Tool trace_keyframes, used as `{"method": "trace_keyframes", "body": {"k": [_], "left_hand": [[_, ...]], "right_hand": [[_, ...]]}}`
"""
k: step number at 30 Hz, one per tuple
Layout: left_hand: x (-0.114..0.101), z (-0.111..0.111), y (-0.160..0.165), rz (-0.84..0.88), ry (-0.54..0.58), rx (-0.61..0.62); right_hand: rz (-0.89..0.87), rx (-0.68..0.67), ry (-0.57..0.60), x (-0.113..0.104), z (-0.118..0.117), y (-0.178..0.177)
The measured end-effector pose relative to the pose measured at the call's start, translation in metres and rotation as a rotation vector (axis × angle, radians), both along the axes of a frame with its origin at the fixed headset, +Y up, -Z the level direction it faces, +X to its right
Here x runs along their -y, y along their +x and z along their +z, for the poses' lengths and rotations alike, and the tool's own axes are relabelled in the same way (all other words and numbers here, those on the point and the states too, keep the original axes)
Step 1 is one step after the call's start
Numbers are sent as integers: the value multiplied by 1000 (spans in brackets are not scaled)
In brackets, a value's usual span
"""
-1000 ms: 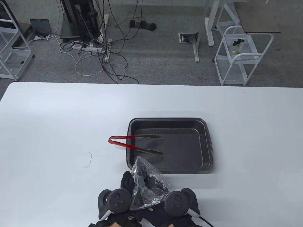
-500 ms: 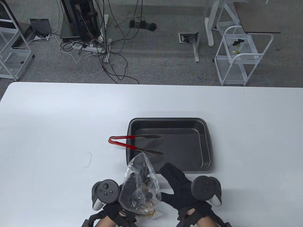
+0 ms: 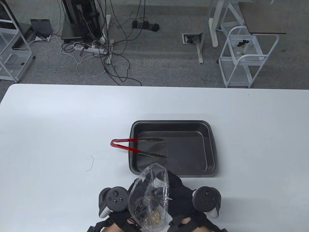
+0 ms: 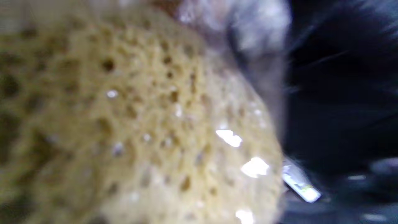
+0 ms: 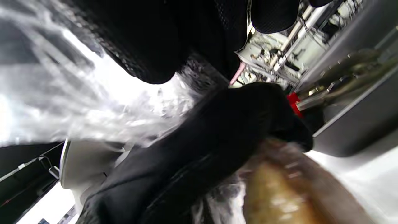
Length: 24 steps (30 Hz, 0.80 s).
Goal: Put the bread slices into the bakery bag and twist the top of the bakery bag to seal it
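Observation:
The clear bakery bag (image 3: 149, 193) stands upright between both hands at the table's near edge. Golden bread slices (image 3: 154, 215) show through its lower part. My left hand (image 3: 136, 191) grips the bag from the left, with its fingers behind the plastic. My right hand (image 3: 172, 183) reaches in from the right and closes its fingers on the bag's upper part. The left wrist view is filled by a porous bread slice (image 4: 140, 124) seen through the plastic. In the right wrist view, crumpled plastic (image 5: 77, 102) lies under my gloved fingers (image 5: 149, 46), and the bread (image 5: 279, 193) is at the lower right.
A dark baking tray (image 3: 212, 145) sits just beyond the bag. Red-handled tongs (image 3: 125, 145) rest across the tray's left rim. A thin thread (image 3: 90, 164) lies on the white table to the left.
Half a second ago my right hand was off the bag, spread to its right. It has come back and taken hold of the bag's top, which has shifted right and bunched up.

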<state>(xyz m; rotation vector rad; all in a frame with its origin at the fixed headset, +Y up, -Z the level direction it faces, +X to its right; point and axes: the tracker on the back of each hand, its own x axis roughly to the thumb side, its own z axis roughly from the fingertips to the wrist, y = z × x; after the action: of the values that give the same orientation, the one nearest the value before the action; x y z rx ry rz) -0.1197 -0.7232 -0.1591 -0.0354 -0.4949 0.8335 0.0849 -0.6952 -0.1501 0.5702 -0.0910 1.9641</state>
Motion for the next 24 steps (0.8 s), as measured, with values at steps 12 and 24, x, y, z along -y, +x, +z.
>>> {"method": "trace_keyframes", "body": {"k": [12, 24], "left_hand": [[-1, 12, 6, -164, 141, -353], [13, -34, -20, 140, -276, 107]], "right_hand": [[29, 174, 135, 2, 38, -34], [119, -171, 138, -17, 8, 12]]}}
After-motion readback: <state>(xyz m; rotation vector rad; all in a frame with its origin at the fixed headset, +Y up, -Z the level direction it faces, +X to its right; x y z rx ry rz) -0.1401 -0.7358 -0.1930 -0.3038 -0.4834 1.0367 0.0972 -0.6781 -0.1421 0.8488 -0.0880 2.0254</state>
